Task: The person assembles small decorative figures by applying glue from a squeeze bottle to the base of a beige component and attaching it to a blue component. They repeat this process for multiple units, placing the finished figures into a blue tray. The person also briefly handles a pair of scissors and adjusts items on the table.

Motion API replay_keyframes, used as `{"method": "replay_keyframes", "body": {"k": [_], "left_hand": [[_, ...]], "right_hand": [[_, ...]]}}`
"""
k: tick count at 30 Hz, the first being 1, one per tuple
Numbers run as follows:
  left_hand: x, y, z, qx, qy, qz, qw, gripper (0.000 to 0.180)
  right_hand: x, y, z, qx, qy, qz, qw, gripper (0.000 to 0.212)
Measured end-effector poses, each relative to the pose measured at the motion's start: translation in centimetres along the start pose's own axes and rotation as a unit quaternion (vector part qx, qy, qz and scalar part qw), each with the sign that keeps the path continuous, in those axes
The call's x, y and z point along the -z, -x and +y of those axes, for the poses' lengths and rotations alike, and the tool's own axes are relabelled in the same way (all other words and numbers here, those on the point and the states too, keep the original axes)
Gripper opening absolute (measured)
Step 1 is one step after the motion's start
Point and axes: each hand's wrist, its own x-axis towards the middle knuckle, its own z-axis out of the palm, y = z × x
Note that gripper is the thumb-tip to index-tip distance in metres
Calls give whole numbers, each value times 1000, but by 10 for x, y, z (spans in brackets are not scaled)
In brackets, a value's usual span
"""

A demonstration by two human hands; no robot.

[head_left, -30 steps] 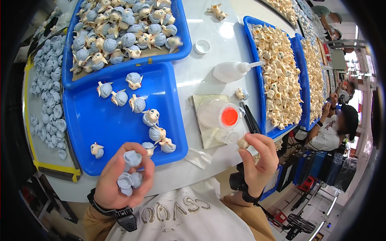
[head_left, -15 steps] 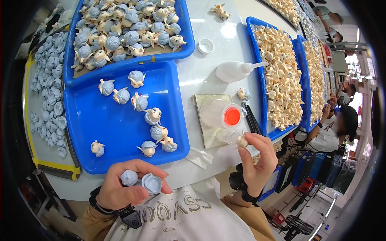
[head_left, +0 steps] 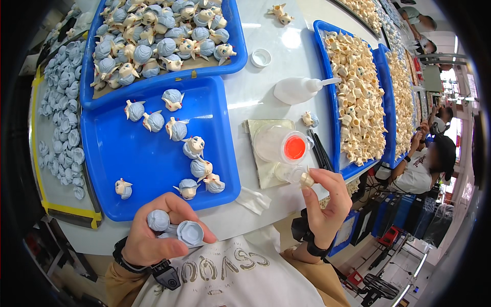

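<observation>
My left hand, in front of the near blue tray, is closed around pale-blue doll hair pieces. One is a hollow cap turned with its opening up; beside it a rounded hair piece shows its outer side. More blue shows between them, partly hidden by the fingers. Between thumb and fingertips, my right hand pinches a small cream doll face piece. That piece is right beside a small clear cup, and I cannot tell whether they touch. Behind the cup stands a clear jar with a red-orange round part.
The near blue tray holds several assembled doll heads; a fuller tray stands behind it. Loose hair pieces lie at left. A white squeeze bottle, black tools and a tray of cream pieces are at right. A co-worker sits beyond.
My left hand has shifted slightly up and left, with the hair pieces a little turned in it. My right hand has barely moved and still pinches the face piece.
</observation>
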Motion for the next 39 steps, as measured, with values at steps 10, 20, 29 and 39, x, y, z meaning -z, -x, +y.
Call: {"method": "replay_keyframes", "body": {"k": [10,20,29,39], "left_hand": [[2,1,0,-14,-24,0,1000,40],[0,2,2,-9,-23,15,1000,41],[0,2,2,-8,-26,28,999,44],[-3,0,1,-11,-66,31,997,42]], "right_hand": [[0,-6,-5,48,52,-15,997,35],[-1,-12,-11,73,93,-30,993,39],[-1,-7,-8,61,81,-16,995,36],[-3,4,4,50,38,29,998,34]]}}
